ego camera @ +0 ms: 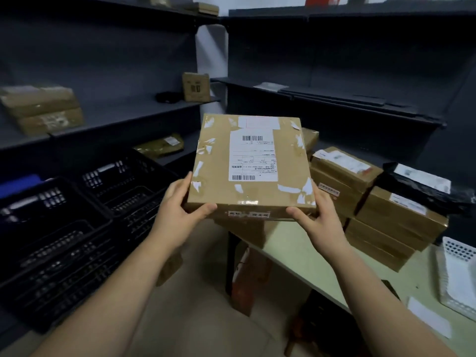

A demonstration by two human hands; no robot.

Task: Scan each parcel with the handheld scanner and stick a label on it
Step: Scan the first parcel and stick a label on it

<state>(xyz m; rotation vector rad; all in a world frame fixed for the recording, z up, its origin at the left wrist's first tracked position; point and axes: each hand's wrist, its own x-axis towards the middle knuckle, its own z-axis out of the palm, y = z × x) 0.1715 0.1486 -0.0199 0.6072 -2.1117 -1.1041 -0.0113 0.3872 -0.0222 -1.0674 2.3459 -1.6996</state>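
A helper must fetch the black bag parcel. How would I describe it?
Find the pale table on the right. On its stack of brown boxes, the black bag lies on top at the right end: the only soft, shiny parcel there.

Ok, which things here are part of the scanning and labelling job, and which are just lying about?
Job in hand: held parcel, gripped by left hand and right hand; stacked parcels on the table. No scanner shows.
Lying about: black crates; white basket; shelf boxes, probably.
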